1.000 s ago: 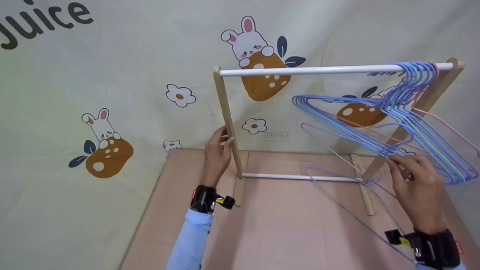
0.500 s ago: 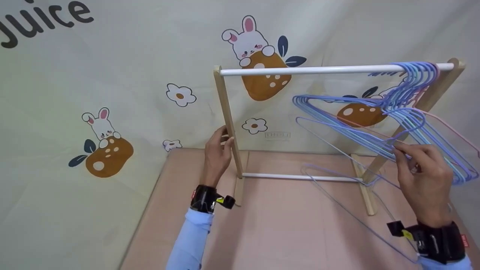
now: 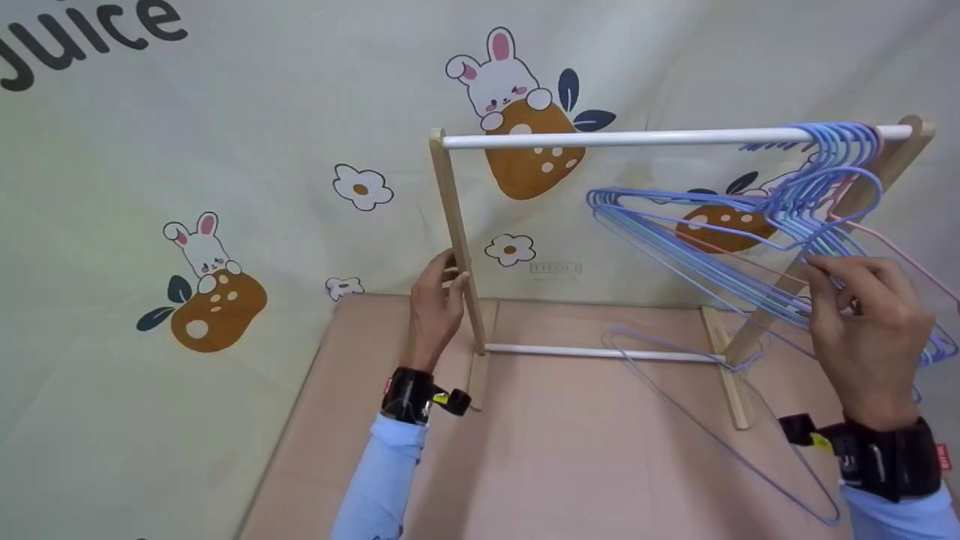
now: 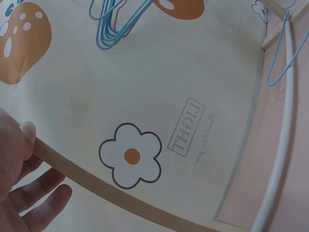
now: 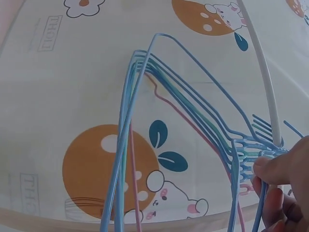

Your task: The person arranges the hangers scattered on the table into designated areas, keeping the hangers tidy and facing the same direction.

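Evenly and softly lit throughout, with only faint shadows behind the white top rail [image 3: 660,138] on the printed backdrop [image 3: 225,150]. Slightly soft focus overall. Bent by wide-angle distortion toward the edges, especially in both wrist views.

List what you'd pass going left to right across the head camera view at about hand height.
Small rabbit print → left hand → wooden post → flower print → bunch of hangers → right hand
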Demonstrator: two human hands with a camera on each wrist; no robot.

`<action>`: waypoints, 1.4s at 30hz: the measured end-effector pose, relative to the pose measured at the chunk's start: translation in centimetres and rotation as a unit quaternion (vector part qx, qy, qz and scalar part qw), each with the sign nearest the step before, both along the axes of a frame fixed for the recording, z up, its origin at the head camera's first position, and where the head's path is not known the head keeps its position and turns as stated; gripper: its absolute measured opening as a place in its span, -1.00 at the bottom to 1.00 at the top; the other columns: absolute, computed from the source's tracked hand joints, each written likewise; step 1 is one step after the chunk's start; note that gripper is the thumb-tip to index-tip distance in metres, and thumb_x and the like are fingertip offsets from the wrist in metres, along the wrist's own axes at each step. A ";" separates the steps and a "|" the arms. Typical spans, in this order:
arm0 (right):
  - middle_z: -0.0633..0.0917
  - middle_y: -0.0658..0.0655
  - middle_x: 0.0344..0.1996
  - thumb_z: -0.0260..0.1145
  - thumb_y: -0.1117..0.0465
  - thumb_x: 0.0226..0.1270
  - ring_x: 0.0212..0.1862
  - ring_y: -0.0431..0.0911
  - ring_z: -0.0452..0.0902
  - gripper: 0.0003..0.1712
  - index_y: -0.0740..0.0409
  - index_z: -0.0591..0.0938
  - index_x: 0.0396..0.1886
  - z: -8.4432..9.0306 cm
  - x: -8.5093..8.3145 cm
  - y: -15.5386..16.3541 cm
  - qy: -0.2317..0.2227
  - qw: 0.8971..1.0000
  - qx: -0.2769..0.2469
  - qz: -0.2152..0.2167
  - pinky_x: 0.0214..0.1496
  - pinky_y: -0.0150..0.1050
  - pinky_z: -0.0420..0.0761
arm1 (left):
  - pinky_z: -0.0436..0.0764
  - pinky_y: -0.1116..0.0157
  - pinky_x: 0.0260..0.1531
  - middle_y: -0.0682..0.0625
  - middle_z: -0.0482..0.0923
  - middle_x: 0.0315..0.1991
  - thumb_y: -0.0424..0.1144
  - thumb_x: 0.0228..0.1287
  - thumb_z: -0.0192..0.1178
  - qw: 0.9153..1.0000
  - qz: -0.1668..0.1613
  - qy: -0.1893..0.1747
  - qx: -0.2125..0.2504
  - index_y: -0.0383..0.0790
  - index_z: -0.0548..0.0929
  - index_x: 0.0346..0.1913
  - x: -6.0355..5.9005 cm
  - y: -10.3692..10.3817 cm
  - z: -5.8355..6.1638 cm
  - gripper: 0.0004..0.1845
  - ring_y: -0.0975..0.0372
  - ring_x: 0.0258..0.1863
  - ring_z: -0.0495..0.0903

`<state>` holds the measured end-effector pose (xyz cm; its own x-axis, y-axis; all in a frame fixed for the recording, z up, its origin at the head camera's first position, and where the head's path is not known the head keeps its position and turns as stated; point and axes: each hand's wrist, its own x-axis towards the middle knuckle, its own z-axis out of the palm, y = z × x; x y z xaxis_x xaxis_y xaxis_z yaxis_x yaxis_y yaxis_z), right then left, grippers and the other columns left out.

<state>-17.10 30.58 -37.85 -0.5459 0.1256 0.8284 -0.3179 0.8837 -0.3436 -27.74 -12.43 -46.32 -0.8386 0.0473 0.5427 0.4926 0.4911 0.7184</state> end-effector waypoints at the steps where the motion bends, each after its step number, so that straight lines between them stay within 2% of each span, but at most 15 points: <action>1: 0.56 0.34 -0.34 0.25 0.33 0.29 -0.49 0.04 0.33 -0.80 0.33 0.68 -0.15 0.2 -0.1 0.0 0.000 1.000 -0.002 -0.004 -0.38 -0.50 0.17 | 0.60 0.43 -0.24 -0.08 0.50 0.00 -0.34 0.36 0.07 1.000 0.001 0.000 -0.002 -0.26 0.40 0.23 0.0 0.0 0.0 -0.60 0.25 -0.11 0.55; 10: 0.60 0.37 -0.32 0.24 0.27 0.31 -0.52 0.06 0.34 -0.77 0.36 0.67 -0.18 2.0 -0.7 -0.3 0.026 0.999 -0.001 -0.021 -0.42 -0.50 0.11 | 0.60 0.42 -0.24 -0.06 0.50 -0.01 -0.35 0.36 0.06 1.000 -0.004 0.002 -0.001 -0.25 0.40 0.24 -0.1 0.1 0.2 -0.60 0.26 -0.11 0.55; 17: 0.60 0.37 -0.28 0.18 0.24 0.36 -0.49 0.07 0.31 -0.73 0.32 0.66 -0.09 3.0 -1.1 -0.4 0.026 0.999 -0.002 -0.023 -0.41 -0.46 0.10 | 0.60 0.42 -0.23 -0.08 0.50 0.00 -0.32 0.37 0.06 1.000 -0.007 0.009 -0.004 -0.26 0.40 0.24 -0.1 0.0 0.4 -0.60 0.23 -0.11 0.56; 25: 0.59 0.35 -0.31 0.19 0.21 0.35 -0.50 0.06 0.29 -0.72 0.32 0.67 -0.13 3.9 -2.0 -1.1 0.027 1.000 0.003 -0.016 -0.45 -0.39 0.07 | 0.61 0.39 -0.25 -0.08 0.51 -0.02 -0.34 0.37 0.06 1.000 -0.004 0.011 0.005 -0.26 0.41 0.22 0.0 -0.2 0.1 -0.61 0.23 -0.12 0.56; 34: 0.61 0.33 -0.29 0.23 0.21 0.33 -0.50 0.08 0.35 -0.74 0.31 0.68 -0.15 4.1 -2.7 -1.6 0.022 1.000 0.008 -0.014 -0.48 -0.37 0.09 | 0.60 0.42 -0.23 -0.07 0.51 -0.01 -0.37 0.36 0.06 1.000 -0.002 0.000 0.005 -0.25 0.40 0.23 0.0 -0.1 0.1 -0.60 0.25 -0.11 0.55; 37: 0.61 0.32 -0.30 0.25 0.22 0.31 -0.48 0.10 0.40 -0.75 0.31 0.69 -0.17 4.0 -2.8 -1.8 0.012 1.000 0.011 -0.013 -0.48 -0.39 0.12 | 0.60 0.42 -0.23 -0.06 0.51 -0.01 -0.37 0.36 0.07 1.000 -0.001 0.002 0.003 -0.25 0.41 0.23 0.0 -0.1 0.0 -0.61 0.26 -0.11 0.55; 42: 0.60 0.31 -0.33 0.25 0.22 0.31 -0.46 0.13 0.46 -0.76 0.29 0.70 -0.18 3.1 -2.9 -2.0 -0.021 1.000 0.020 -0.008 -0.49 -0.30 0.20 | 0.60 0.42 -0.25 -0.05 0.51 -0.01 -0.38 0.35 0.07 1.000 0.001 0.000 0.005 -0.24 0.41 0.22 0.1 0.0 0.0 -0.61 0.26 -0.12 0.55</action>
<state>-20.00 28.54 -34.71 -0.5792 0.1010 0.8089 -0.2898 0.9020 -0.3201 -27.66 -12.48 -46.34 -0.8390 0.0405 0.5427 0.4916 0.4843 0.7237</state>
